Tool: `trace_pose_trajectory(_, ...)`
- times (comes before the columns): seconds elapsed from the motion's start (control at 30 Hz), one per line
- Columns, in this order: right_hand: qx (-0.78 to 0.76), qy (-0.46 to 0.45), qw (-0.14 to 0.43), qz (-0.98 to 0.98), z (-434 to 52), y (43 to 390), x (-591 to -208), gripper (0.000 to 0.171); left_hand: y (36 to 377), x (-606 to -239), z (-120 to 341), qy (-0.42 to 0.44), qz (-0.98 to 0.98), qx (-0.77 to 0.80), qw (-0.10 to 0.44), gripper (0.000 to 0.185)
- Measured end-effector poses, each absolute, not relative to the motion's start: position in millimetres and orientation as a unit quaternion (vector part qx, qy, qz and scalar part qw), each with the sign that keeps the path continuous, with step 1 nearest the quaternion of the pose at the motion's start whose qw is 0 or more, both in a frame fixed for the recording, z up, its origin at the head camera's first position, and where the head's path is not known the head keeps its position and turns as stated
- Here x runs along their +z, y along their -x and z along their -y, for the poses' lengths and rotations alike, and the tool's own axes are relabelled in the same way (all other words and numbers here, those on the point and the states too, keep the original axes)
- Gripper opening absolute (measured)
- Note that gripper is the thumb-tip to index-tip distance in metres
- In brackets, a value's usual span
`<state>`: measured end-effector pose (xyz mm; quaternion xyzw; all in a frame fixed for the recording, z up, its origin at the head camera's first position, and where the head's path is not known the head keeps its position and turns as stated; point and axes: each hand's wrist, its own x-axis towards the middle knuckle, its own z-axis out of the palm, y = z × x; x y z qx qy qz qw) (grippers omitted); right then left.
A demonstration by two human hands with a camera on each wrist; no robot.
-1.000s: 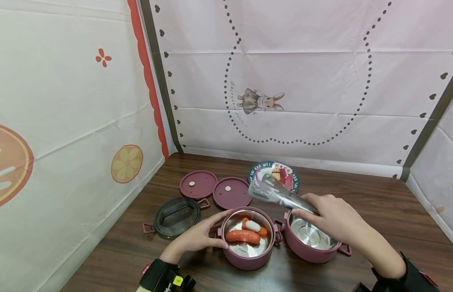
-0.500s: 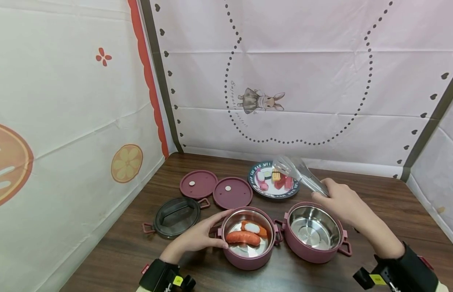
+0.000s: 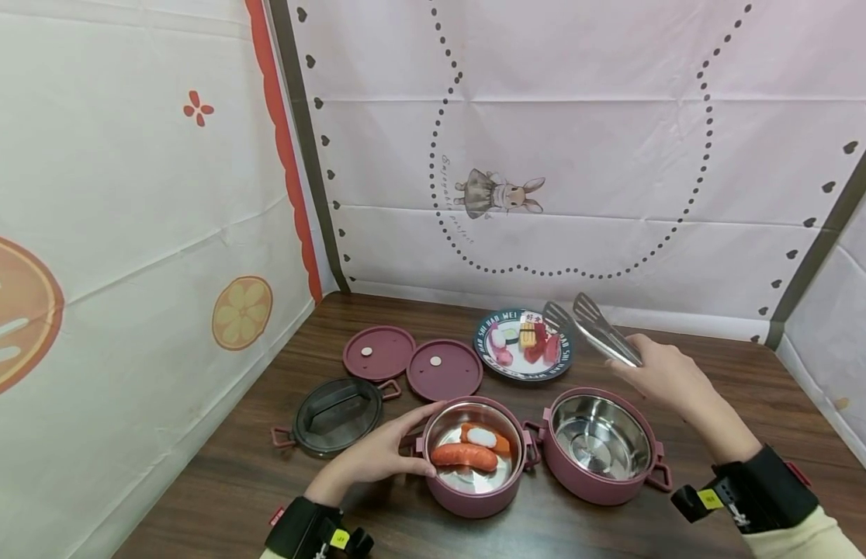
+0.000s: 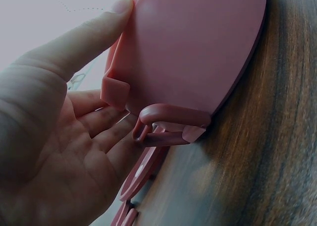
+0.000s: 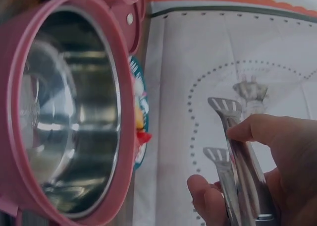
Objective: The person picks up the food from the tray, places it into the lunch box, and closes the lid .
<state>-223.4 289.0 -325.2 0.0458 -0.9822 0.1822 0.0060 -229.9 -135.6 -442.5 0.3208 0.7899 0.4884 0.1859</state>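
My right hand (image 3: 673,376) holds metal tongs (image 3: 601,334), their slotted tips spread apart with nothing between them, in the air above the table's right side. In the right wrist view the thumb and fingers lie on either side of the tongs (image 5: 240,171). My left hand (image 3: 377,458) grips the left side of a mauve pot (image 3: 468,505), thumb and fingers around its handle (image 4: 173,114). Inside that pot lie a sausage (image 3: 464,456) and an orange piece with a white top (image 3: 483,437). A second mauve pot (image 3: 601,485) stands to its right, with no food visible inside.
Behind the pots is a plate (image 3: 531,376) with several toy food pieces. Two mauve lids (image 3: 379,352) lie flat to its left. A dark see-through lid (image 3: 338,419) with pink side handles sits at the left. Printed cloth walls (image 3: 580,155) border the wooden table (image 3: 433,310).
My right hand has moved right and back with the tongs, from over the right pot's rim to beyond it. The tongs' tips have spread apart. My left hand and the pots have stayed put.
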Motion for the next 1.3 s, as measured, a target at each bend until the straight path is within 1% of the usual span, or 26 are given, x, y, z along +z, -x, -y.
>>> trace_pose_trajectory(0.13,0.170,-0.034,-0.017,0.985,-292,229,-329,0.082,230,-443,136,-0.319,-0.792,0.487,0.185,0.086)
trace_pose_trajectory(0.2,0.176,-0.030,-0.027,0.983,-292,232,-331,0.081,230,-443,136,-0.317,-0.793,0.486,0.185,0.086)
trace_pose_trajectory(0.43,0.172,-0.014,-0.055,0.984,-290,243,-337,0.062,230,-444,135,-0.315,-0.803,0.473,0.178,0.086)
trace_pose_trajectory(0.77,0.155,0.003,-0.084,0.984,-285,255,-342,0.047,230,-442,134,-0.318,-0.803,0.472,0.176,0.086)
trace_pose_trajectory(1.0,0.142,0.016,-0.100,0.985,-282,261,-344,0.045,229,-442,135,-0.317,-0.802,0.473,0.180,0.087)
trace_pose_trajectory(1.3,0.139,0.010,-0.099,0.985,-277,267,-347,0.045,229,-443,136,-0.316,-0.801,0.476,0.180,0.087)
